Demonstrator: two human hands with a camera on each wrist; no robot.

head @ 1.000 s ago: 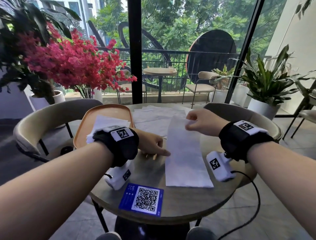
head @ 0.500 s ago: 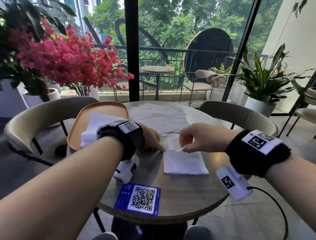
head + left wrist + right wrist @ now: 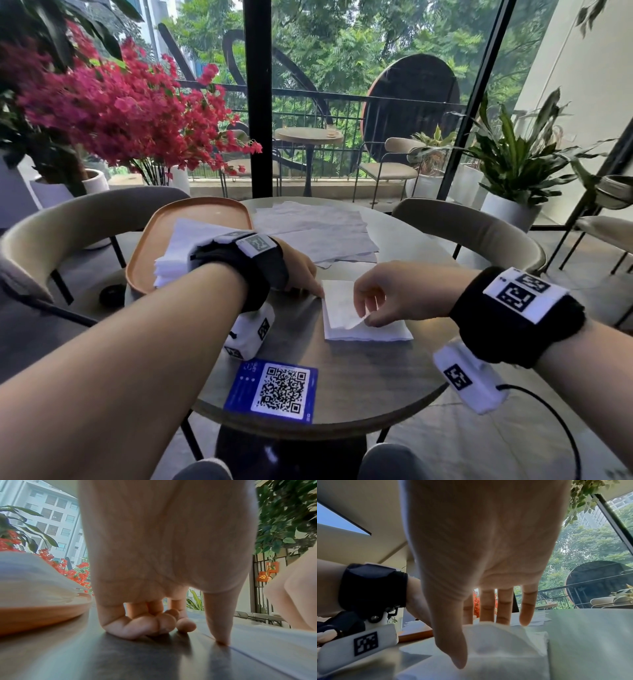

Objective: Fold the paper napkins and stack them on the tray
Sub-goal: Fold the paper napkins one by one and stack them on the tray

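A white paper napkin [image 3: 376,334] [image 3: 505,649] lies folded over on the round table [image 3: 359,377] in front of me. My right hand [image 3: 363,318] [image 3: 476,642] pinches its raised top flap between thumb and fingers. My left hand [image 3: 313,286] [image 3: 187,631] rests beside the napkin's left edge, fingers curled under and one straight digit pressing down at that edge. The orange tray [image 3: 161,233] [image 3: 42,615] at the left carries a stack of folded napkins [image 3: 181,246] [image 3: 34,581]. Several unfolded sheets [image 3: 315,229] lie at the table's far side.
A blue QR card [image 3: 274,390] lies near the table's front edge. Curved chairs stand at the left [image 3: 68,222] and far right [image 3: 479,233]. Red flowers [image 3: 120,113] and potted plants [image 3: 513,164] stand behind, before a glass wall.
My right hand has brought the long napkin's far end toward me, folding it to about half its length, and now sits low on it. My left hand stayed by the left edge.
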